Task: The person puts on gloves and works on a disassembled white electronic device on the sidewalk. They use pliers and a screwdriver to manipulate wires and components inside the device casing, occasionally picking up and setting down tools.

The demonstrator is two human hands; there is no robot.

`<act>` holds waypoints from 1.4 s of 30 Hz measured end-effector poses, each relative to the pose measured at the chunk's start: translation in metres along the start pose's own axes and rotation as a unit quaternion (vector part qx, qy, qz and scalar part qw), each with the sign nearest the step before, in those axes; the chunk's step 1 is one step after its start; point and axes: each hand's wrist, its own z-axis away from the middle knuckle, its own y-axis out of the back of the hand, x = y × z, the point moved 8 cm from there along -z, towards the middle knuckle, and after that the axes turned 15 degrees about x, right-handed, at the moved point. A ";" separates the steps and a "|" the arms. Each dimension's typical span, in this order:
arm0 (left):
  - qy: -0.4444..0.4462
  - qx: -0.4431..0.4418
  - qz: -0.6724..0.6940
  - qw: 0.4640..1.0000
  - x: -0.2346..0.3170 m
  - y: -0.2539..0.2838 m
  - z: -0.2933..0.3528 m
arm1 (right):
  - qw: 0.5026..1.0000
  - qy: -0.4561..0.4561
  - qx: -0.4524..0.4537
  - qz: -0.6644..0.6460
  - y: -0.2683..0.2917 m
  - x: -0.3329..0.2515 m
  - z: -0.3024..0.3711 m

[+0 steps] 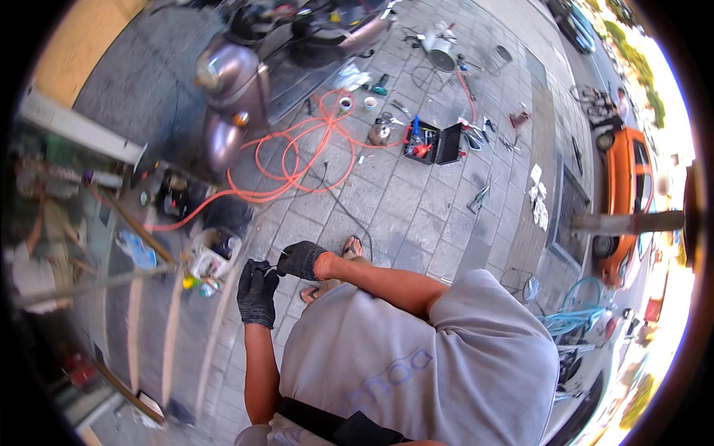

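Note:
Both my hands wear dark grey work gloves and meet in front of my body, left of centre. My left hand (256,297) is raised with its fingers bent together at the tips. Close against it, my right hand (300,261) is closed, thumb side toward the left fingertips. A small, thin, pale piece shows between the two hands, too small to name. Behind the right hand, a thin black cable (346,206) lies on the paving. My sandalled feet are below, partly hidden by my right arm.
A greyish-purple scooter (242,85) stands at the upper left, with an orange hose (290,195) coiled beside it. An open black toolbox (448,144), a green drill (380,85) and pliers (481,195) lie on the paving. Steps and a glass door are at left; an orange car (631,197) is at right.

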 end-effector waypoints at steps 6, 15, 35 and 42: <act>0.071 -0.128 -0.128 0.981 -0.020 -0.178 0.005 | 0.990 -0.067 0.103 0.073 0.133 0.115 0.053; 0.049 -0.338 -0.374 0.862 -0.077 -0.424 0.053 | 0.927 -0.331 0.170 0.053 0.299 0.226 0.200; 0.007 -0.702 -0.483 0.523 -0.319 -0.800 0.219 | 0.300 -0.936 0.163 -0.089 0.221 0.221 0.733; 0.049 -0.713 -0.468 0.520 -0.397 -0.883 0.266 | 0.320 -0.927 0.054 -0.191 0.167 0.221 0.745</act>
